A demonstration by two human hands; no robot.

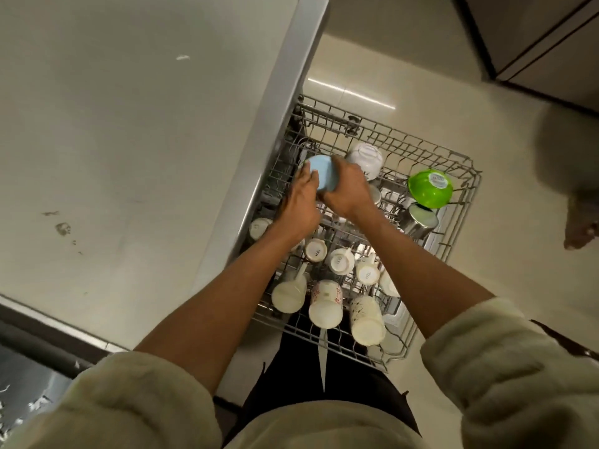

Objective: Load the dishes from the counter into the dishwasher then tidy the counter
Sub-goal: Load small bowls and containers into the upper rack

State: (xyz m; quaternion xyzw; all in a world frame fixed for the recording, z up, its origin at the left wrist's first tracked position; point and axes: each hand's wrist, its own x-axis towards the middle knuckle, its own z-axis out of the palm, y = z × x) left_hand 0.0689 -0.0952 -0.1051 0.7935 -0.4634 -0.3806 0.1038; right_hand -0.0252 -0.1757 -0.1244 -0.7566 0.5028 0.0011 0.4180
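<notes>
A pulled-out wire dishwasher rack (460, 202) holds several upturned white mugs (325, 306) near me, a green bowl (429, 187), a white bowl (366, 158) and a steel cup (419, 222). Both my hands hold a light blue bowl (321, 171), bottom up, over the rack's far left corner. My left hand (299, 202) grips its left rim. My right hand (346, 189) curls round its right side.
The pale counter top (129, 140) fills the left, stained with a few dark spots. A sink edge (48, 348) lies at the lower left. Light floor tiles (421, 76) surround the rack. Another person's foot (580, 228) stands at the right edge.
</notes>
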